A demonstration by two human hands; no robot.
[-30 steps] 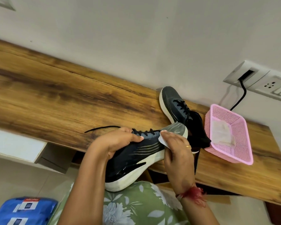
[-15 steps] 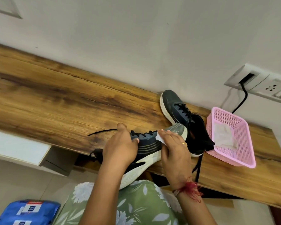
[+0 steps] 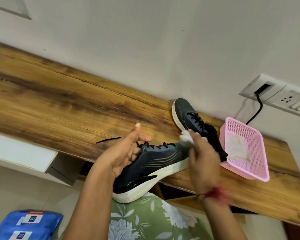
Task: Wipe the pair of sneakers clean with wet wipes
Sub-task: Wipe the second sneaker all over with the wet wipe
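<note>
Left hand point(image 3: 126, 153) has rolled off the sneaker point(image 3: 156, 163) top: palm faces up now, thumb out, fingers curled into the collar by the laces. Sneaker sits heel on lap point(image 3: 154, 220), toe on table point(image 3: 59, 104) edge. Right hand point(image 3: 203, 161) has lifted off the toe, blurred, fingers clamped on wipe point(image 3: 185, 136). Second sneaker point(image 3: 185, 115) lies on table behind, just beside pink basket point(image 3: 260, 153), which has a white sheet point(image 3: 235, 148) inside.

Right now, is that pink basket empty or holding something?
Not empty: the pink basket holds a crumpled whitish sheet on its floor.
</note>
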